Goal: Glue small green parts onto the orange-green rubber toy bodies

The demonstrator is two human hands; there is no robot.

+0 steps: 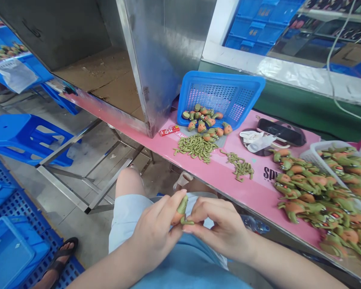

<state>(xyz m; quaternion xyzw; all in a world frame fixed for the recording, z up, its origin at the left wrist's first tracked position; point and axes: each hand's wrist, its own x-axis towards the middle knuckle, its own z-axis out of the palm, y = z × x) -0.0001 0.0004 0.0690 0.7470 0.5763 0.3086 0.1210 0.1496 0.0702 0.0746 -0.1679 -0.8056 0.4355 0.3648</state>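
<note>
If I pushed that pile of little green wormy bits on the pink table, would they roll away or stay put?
The green pieces look thin and curved, so they would probably slide and scatter rather than roll far. They seem tiny, so likely very light. They lie loosely heaped on the smooth-looking pink table, so a push might send some off its edge.

Bright, even daylight fills my view and shadows stay soft; only a faint one sits under the tilted blue plastic mesh basket (pixel 221 96). The tall brushed steel panel (pixel 165 52) carries a pale sheen. The long pink glossy counter (pixel 252 188) bows toward the edges, where the picture stretches and softens. My hands look sharp.
</note>
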